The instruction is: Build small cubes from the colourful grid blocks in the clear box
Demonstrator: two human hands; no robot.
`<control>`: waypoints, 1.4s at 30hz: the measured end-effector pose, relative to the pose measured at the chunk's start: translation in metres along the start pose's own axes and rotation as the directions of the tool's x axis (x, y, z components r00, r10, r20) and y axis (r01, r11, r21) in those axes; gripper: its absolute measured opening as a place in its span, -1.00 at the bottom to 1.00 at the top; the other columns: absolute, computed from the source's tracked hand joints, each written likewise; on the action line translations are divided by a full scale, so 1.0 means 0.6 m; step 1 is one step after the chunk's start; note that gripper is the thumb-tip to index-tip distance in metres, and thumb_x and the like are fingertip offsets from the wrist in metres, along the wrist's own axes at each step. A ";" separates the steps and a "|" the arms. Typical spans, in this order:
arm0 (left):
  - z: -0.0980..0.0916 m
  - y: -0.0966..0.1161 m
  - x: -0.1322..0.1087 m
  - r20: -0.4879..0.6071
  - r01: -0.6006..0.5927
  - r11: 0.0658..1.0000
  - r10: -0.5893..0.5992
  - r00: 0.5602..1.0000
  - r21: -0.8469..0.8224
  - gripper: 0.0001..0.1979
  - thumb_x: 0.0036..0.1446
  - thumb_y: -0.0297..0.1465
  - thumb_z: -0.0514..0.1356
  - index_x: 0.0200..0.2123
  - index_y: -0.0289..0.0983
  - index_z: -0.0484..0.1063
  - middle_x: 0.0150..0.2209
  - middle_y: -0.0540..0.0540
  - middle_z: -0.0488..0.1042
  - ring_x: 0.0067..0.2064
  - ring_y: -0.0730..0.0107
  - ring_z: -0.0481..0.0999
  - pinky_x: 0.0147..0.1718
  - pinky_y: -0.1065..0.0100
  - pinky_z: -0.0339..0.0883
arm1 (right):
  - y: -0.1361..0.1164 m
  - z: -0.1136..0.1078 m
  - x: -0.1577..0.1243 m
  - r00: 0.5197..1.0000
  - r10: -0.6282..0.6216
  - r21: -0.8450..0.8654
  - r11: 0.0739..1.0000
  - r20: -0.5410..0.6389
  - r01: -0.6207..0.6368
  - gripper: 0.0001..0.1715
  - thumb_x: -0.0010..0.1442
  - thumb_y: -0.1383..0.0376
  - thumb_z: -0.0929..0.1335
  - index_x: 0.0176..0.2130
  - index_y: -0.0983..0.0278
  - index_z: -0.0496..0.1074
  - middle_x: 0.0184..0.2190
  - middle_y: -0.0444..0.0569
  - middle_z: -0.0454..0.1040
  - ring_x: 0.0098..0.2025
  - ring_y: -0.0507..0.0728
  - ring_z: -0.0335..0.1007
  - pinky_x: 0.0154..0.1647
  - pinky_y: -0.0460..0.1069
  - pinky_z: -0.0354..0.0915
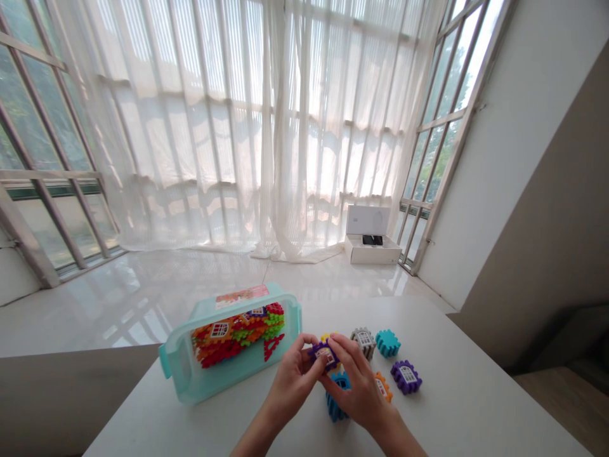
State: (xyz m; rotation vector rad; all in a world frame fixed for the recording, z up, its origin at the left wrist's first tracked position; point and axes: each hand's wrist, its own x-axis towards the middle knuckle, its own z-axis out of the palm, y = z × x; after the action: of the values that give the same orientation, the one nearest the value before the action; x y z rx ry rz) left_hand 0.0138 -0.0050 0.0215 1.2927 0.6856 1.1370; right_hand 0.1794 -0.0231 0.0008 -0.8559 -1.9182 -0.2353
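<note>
Both the left hand (292, 379) and the right hand (355, 383) pinched a purple block (324, 355) between them, near a blue block (337, 409) on the white table (200, 431). The piece looked light and stiff — plastic, probably, and hardly fragile — so its toothed edges seemed the best hold, giving grip against slipping.

Plastic and gauzy cloth
Translucent turquoise plastic tub (228, 383) at seven o'clock; matt purple toothed plastic block (326, 354) at six; sheer white cloth curtain (228, 127) at twelve; glossy white ledge (109, 295) at eight.
</note>
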 end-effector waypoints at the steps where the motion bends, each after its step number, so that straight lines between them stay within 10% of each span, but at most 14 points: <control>1: 0.000 0.000 0.000 0.008 0.001 1.000 -0.001 1.000 0.005 -0.64 0.16 -0.16 0.32 -0.16 -0.23 0.29 -0.37 -0.04 0.61 -0.32 0.36 0.61 -0.30 0.41 0.45 | -0.001 -0.001 0.001 1.000 -0.008 -0.003 1.000 -0.003 0.008 -0.27 0.29 0.31 0.40 0.35 0.20 0.14 0.13 0.18 0.42 0.18 0.28 0.40 0.14 0.18 0.47; 29: -0.011 0.022 -0.001 0.124 0.065 0.997 -0.060 0.990 -0.031 -0.47 0.19 -0.02 0.23 0.03 -0.33 0.46 -0.12 -0.23 0.64 -0.17 0.17 0.66 -0.18 0.24 0.53 | -0.010 -0.043 -0.008 0.982 0.190 0.093 0.978 -0.015 -0.188 -0.51 0.21 0.28 0.45 0.12 0.19 0.39 0.12 0.13 0.43 0.17 0.28 0.41 0.17 0.19 0.43; 37: -0.032 0.021 0.013 -0.047 -0.036 0.995 0.040 0.998 0.092 -0.47 0.19 -0.01 0.21 -0.01 -0.34 0.44 -0.19 -0.25 0.64 -0.23 0.23 0.64 -0.26 0.29 0.50 | 0.117 -0.177 -0.142 0.728 0.673 0.039 0.737 -0.132 -0.675 -0.44 0.12 0.02 0.47 0.04 0.23 0.46 0.08 0.13 0.51 0.06 0.32 0.49 0.07 0.25 0.46; 42: -0.035 0.015 0.015 -0.049 -0.056 0.987 0.064 0.997 0.151 -0.52 0.20 -0.03 0.20 -0.04 -0.32 0.45 -0.21 -0.22 0.64 -0.26 0.24 0.64 -0.30 0.28 0.49 | 0.147 -0.190 -0.188 0.686 0.728 0.014 0.686 -0.021 -0.728 -0.44 0.09 -0.01 0.47 0.01 0.20 0.49 0.07 0.09 0.53 0.13 0.33 0.45 0.16 0.27 0.37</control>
State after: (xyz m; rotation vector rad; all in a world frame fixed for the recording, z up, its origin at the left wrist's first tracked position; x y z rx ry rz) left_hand -0.0045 0.0104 0.0278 1.4217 0.7879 1.1907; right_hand 0.3480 -0.0676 -0.0547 -1.5342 -1.4021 0.2498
